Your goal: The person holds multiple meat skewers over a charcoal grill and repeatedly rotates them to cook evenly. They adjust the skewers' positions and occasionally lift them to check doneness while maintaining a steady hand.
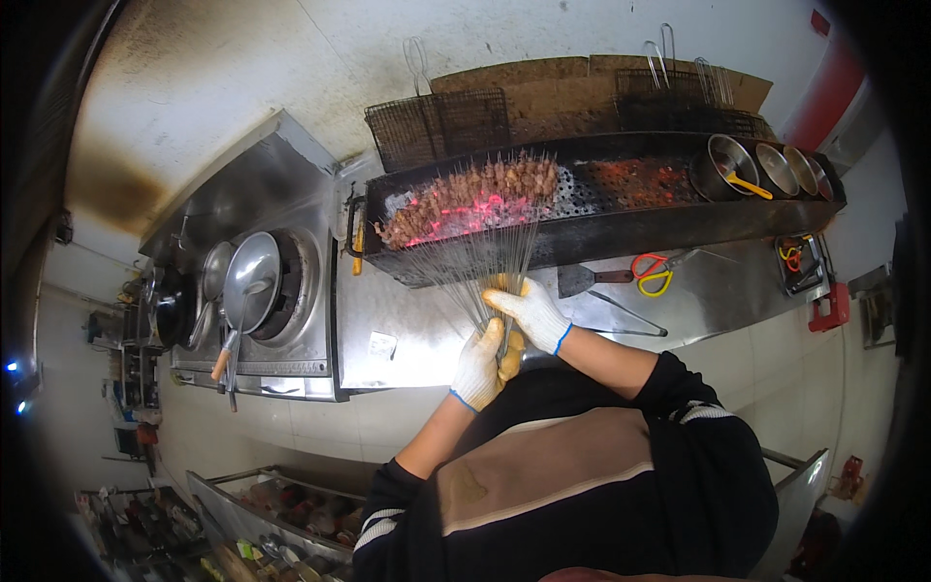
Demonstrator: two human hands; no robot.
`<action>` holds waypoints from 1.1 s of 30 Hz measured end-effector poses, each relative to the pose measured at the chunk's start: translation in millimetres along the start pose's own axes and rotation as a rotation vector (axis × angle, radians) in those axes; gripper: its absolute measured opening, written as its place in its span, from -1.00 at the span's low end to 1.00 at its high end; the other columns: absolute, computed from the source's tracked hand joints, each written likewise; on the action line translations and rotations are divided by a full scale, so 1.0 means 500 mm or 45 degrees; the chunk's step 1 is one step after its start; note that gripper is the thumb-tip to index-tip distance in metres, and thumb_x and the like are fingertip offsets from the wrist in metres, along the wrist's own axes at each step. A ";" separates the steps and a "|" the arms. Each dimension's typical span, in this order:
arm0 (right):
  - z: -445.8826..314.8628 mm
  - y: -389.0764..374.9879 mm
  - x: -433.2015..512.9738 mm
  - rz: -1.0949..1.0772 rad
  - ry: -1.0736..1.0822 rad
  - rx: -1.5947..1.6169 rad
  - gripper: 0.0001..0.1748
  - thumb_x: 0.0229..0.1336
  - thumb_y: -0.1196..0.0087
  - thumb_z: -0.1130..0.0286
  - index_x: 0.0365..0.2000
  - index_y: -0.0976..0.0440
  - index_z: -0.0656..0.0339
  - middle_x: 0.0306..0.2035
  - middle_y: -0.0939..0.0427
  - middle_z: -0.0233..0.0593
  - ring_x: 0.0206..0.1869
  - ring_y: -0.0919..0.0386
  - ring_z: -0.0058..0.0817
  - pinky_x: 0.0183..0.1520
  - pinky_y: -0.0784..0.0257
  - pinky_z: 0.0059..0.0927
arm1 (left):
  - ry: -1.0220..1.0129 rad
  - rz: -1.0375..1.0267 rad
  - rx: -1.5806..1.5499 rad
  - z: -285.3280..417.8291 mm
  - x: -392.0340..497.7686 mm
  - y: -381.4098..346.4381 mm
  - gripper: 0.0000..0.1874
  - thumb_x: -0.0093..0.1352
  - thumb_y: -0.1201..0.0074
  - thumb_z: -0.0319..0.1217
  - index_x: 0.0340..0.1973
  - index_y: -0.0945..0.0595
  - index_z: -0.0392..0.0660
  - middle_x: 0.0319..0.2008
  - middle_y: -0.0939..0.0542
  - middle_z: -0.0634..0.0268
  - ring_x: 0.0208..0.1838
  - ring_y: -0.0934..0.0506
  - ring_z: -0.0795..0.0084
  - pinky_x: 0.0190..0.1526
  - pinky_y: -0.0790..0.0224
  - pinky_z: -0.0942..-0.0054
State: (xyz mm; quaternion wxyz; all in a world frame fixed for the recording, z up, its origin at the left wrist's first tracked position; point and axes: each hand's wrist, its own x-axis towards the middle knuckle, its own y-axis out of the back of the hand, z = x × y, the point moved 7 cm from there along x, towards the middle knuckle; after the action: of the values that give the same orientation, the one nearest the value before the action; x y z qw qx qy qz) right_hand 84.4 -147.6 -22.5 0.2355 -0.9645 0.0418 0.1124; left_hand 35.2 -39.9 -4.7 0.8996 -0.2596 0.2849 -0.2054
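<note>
My left hand, in a white work glove with a blue cuff edge, is closed around the lower ends of a fanned bundle of thin metal skewers. Slightly higher and to the right, my right hand, gloved alike, grips the same bundle with its thumb across it. Chunks of meat cover the far ends of the skewers. They lie over the left part of a long black charcoal grill, where coals glow pink below. The fingers behind the skewers are partly hidden.
On the steel counter, right of my hands, lie a scraper, scissors and tongs. Metal pots stand on the grill's right end. A gas burner with pans is at left. Wire grill baskets lean behind.
</note>
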 end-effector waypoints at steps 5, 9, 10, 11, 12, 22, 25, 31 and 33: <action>0.001 -0.004 0.007 -0.021 -0.008 -0.046 -0.68 0.33 -0.16 0.36 0.00 -0.54 0.32 -0.10 -0.62 -0.34 -0.08 -0.53 -0.59 0.03 -0.46 -0.48 | 0.055 0.092 -0.061 -0.001 0.006 0.010 -0.68 0.54 -0.02 -0.12 -0.13 -0.47 -0.14 -0.45 -0.50 0.29 -0.68 -0.31 0.53 -0.68 -0.09 0.55; -0.002 0.009 0.008 0.086 0.010 -0.068 -0.65 0.34 -0.16 0.31 0.00 -0.54 0.33 -0.10 -0.61 -0.33 -0.08 -0.51 -0.60 0.03 -0.45 -0.48 | 0.061 0.100 -0.073 0.002 0.009 0.013 -0.68 0.54 0.00 -0.13 -0.17 -0.48 -0.15 -0.52 -0.47 0.30 -0.71 -0.27 0.55 -0.69 -0.05 0.56; -0.006 0.013 0.006 0.107 0.033 -0.164 -0.65 0.33 -0.16 0.30 -0.01 -0.54 0.33 -0.11 -0.62 -0.33 -0.10 -0.52 -0.59 0.01 -0.46 -0.49 | 0.051 0.111 -0.064 0.003 0.008 0.013 -0.67 0.54 0.00 -0.12 -0.19 -0.48 -0.15 -0.52 -0.47 0.31 -0.70 -0.26 0.57 -0.68 -0.05 0.57; -0.009 0.019 0.005 0.153 0.035 -0.293 -0.65 0.33 -0.16 0.29 -0.01 -0.55 0.33 -0.12 -0.62 -0.33 -0.11 -0.52 -0.59 0.00 -0.46 -0.49 | 0.038 0.103 -0.058 0.004 0.008 0.011 -0.67 0.54 0.00 -0.10 -0.22 -0.49 -0.15 -0.53 -0.46 0.32 -0.70 -0.25 0.58 -0.67 -0.04 0.58; -0.013 0.019 0.003 0.140 0.055 -0.325 -0.66 0.32 -0.17 0.30 -0.03 -0.55 0.34 -0.14 -0.63 -0.33 -0.13 -0.52 -0.59 -0.02 -0.47 -0.49 | 0.031 0.133 -0.045 0.005 0.008 0.013 -0.66 0.54 0.00 -0.09 -0.24 -0.50 -0.14 -0.53 -0.46 0.33 -0.69 -0.24 0.59 -0.66 -0.03 0.59; 0.000 0.019 -0.008 0.127 -0.007 -0.206 -0.70 0.21 -0.28 0.43 -0.08 -0.59 0.35 -0.19 -0.65 -0.30 -0.20 -0.56 -0.59 -0.14 -0.49 -0.52 | 0.016 0.103 0.024 0.012 -0.011 0.007 -0.63 0.55 0.05 -0.06 -0.14 -0.48 -0.14 -0.49 -0.51 0.27 -0.71 -0.23 0.59 -0.66 -0.05 0.59; 0.003 0.018 -0.016 0.111 -0.052 -0.127 -0.69 0.21 -0.28 0.44 -0.06 -0.58 0.35 -0.17 -0.65 -0.29 -0.20 -0.57 -0.58 -0.13 -0.50 -0.52 | 0.023 0.109 0.072 0.013 -0.019 0.006 -0.63 0.55 0.04 -0.05 -0.15 -0.48 -0.14 -0.51 -0.47 0.30 -0.71 -0.23 0.60 -0.66 -0.05 0.59; -0.014 -0.010 0.001 -0.071 -0.152 0.023 -0.59 0.29 -0.22 0.30 0.04 -0.52 0.34 -0.06 -0.62 -0.27 -0.07 -0.55 -0.55 -0.03 -0.49 -0.43 | 0.035 0.118 0.008 0.029 -0.011 -0.003 -0.64 0.53 -0.01 -0.05 -0.15 -0.47 -0.12 -0.49 -0.47 0.35 -0.69 -0.23 0.62 -0.65 -0.02 0.61; -0.013 -0.026 -0.004 -0.146 -0.215 0.150 -0.58 0.32 -0.18 0.26 0.06 -0.50 0.34 -0.02 -0.61 -0.25 -0.02 -0.54 -0.52 0.03 -0.47 -0.40 | 0.026 0.060 -0.034 0.037 -0.011 -0.009 -0.64 0.52 -0.03 -0.05 -0.15 -0.47 -0.11 -0.48 -0.46 0.37 -0.67 -0.24 0.64 -0.65 -0.02 0.63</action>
State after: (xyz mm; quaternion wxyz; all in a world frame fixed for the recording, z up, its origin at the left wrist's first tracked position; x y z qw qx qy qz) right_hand 85.4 -139.0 -10.7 0.3005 -0.9369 -0.0268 0.1768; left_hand 41.4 -33.9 13.2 0.8977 -0.2627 0.3026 -0.1831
